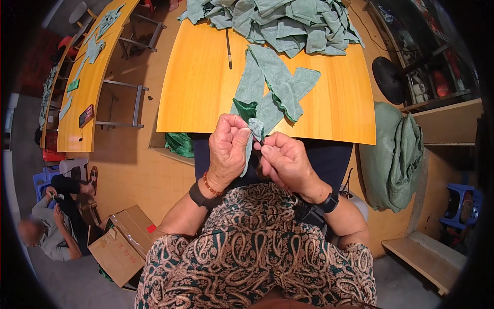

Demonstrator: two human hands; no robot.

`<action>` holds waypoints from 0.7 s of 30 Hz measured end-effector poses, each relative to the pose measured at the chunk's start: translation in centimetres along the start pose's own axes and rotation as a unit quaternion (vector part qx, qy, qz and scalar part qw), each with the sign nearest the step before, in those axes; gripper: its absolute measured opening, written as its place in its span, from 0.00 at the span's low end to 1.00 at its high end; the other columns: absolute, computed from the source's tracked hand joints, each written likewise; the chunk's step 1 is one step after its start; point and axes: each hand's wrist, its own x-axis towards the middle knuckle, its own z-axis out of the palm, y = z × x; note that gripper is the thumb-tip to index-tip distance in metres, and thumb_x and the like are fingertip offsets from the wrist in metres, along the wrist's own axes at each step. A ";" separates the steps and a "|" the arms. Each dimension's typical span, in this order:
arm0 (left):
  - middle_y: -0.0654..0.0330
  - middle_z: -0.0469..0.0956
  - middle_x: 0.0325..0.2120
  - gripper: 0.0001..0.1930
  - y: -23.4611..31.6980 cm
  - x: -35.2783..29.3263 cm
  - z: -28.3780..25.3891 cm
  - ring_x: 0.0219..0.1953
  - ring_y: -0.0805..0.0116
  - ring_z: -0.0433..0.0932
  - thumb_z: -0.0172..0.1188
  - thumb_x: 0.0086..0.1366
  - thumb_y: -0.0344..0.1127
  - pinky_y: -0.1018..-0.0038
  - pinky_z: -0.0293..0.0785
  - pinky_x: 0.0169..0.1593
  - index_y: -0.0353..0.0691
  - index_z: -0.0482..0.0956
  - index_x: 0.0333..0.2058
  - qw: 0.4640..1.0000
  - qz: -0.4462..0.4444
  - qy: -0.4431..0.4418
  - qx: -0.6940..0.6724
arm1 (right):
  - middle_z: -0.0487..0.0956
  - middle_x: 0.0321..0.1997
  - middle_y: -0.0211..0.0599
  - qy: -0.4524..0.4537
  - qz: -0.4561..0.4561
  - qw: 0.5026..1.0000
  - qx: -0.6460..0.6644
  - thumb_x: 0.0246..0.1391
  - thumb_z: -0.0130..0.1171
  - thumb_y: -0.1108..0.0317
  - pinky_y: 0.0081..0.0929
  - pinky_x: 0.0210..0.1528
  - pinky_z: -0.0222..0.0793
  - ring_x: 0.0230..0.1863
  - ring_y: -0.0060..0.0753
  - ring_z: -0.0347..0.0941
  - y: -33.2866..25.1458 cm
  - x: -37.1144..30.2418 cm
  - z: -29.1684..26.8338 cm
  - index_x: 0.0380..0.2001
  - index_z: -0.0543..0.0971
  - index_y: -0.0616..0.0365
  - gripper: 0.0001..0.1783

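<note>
My left hand [229, 149] is closed in a pinch on a green cloth piece [256, 125], just off the table's near edge. The piece is pale green, with a dark green velvety part beside it and a narrow tail hanging below. To its right, my right hand [288, 160] is closed, thumb against fingers, close to the cloth. A thin dark bit shows at its fingertips, too small to name. Beyond my hands, flat pale green fabric pieces [275, 77] with darker edges lie on the yellow table [195, 87].
A heap of green cloth pieces [288, 26] covers the table's far end, with a thin dark rod [229, 49] near it. A bulging green sack [388, 154] stands right. On the left are another table [82, 123], a cardboard box [121, 247] and a seated person [56, 226].
</note>
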 end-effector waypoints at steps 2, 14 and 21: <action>0.68 0.72 0.28 0.04 -0.9 0.1 0.4 0.31 0.82 0.71 0.52 0.71 0.27 0.83 0.70 0.37 0.37 0.67 0.40 0.997 -0.014 0.030 -0.063 | 0.75 0.19 0.30 -0.020 0.023 0.999 0.022 0.66 0.51 0.63 0.16 0.09 0.53 0.09 0.16 0.61 -0.6 -0.1 0.0 0.46 0.72 0.63 0.14; 0.64 0.73 0.32 0.05 -2.0 0.9 -1.6 0.35 0.76 0.77 0.52 0.71 0.28 0.78 0.75 0.43 0.37 0.67 0.42 0.997 0.025 0.051 -0.046 | 0.76 0.18 0.34 -0.038 0.049 0.998 -0.015 0.67 0.50 0.69 0.13 0.09 0.52 0.08 0.12 0.60 -2.6 -4.0 -2.9 0.48 0.77 0.62 0.12; 0.66 0.72 0.30 0.03 -0.8 1.2 -1.4 0.33 0.79 0.74 0.51 0.71 0.25 0.80 0.74 0.40 0.36 0.67 0.41 0.994 -0.034 -0.012 -0.103 | 0.76 0.17 0.34 -0.053 0.070 0.996 -0.008 0.67 0.51 0.68 0.12 0.08 0.51 0.07 0.12 0.59 -1.4 -2.8 -3.3 0.47 0.77 0.63 0.12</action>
